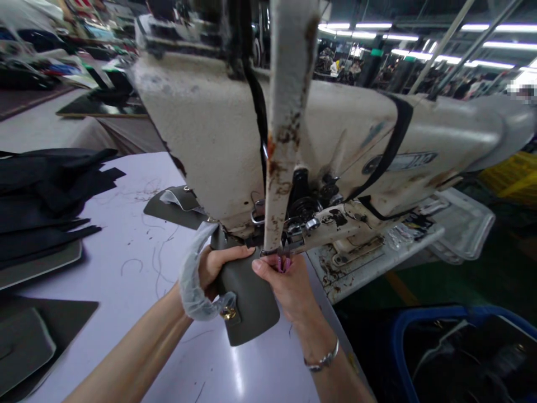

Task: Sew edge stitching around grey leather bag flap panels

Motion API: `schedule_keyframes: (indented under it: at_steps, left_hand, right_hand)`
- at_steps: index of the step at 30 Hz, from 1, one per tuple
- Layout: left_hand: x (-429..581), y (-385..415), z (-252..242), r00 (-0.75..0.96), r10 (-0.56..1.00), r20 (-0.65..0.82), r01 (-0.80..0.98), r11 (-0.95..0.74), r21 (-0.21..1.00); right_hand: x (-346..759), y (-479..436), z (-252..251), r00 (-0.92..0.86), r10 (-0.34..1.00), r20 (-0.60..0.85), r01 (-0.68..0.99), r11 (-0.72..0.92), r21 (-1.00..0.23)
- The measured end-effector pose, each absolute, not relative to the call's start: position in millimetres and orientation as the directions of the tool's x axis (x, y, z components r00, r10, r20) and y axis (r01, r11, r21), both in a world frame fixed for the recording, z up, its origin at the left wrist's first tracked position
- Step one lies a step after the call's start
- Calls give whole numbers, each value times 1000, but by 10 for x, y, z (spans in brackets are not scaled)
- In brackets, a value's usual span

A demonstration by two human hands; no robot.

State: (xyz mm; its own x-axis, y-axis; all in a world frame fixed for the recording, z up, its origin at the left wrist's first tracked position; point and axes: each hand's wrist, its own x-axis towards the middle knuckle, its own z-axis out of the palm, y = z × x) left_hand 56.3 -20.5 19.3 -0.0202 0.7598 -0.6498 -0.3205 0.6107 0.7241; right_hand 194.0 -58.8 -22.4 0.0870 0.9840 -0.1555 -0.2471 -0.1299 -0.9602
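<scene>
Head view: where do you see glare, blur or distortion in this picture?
In the head view the ceiling lights burn white and glare lies on the table; the sewing machine bulges from the wide lens; the far background is blurred; the left hand, right hand and grey piece are sharp.

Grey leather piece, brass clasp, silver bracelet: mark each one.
grey leather piece (251, 296), head view, middle of its bare front face.
brass clasp (229, 314), head view, centre of the metal fitting.
silver bracelet (323, 361), head view, band across the right wrist.
</scene>
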Motion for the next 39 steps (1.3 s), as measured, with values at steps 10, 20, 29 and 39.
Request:
schedule_keyframes:
  at_steps: [10,20,29,39]
  left_hand:
    - [558,-143,70,-50,822,-568,-237,543,806]
    - [561,-119,118,-86,825,-559,-235,528,816]
    - [529,-103,80,-77,807,-585,-209,561,801]
    - [525,-142,93,-35,823,-567,-141,557,818]
  right_hand:
    - [1966,-527,-266,61,986,-156,-304,-130,-944]
    - [1948,-514,-174,65,975,-211,-352,-175,-919]
    - [1968,-507,-191,60,983,-171,-269,-149,-951]
    - [2055,-534,-319,37,999,-30,54,-32,-998]
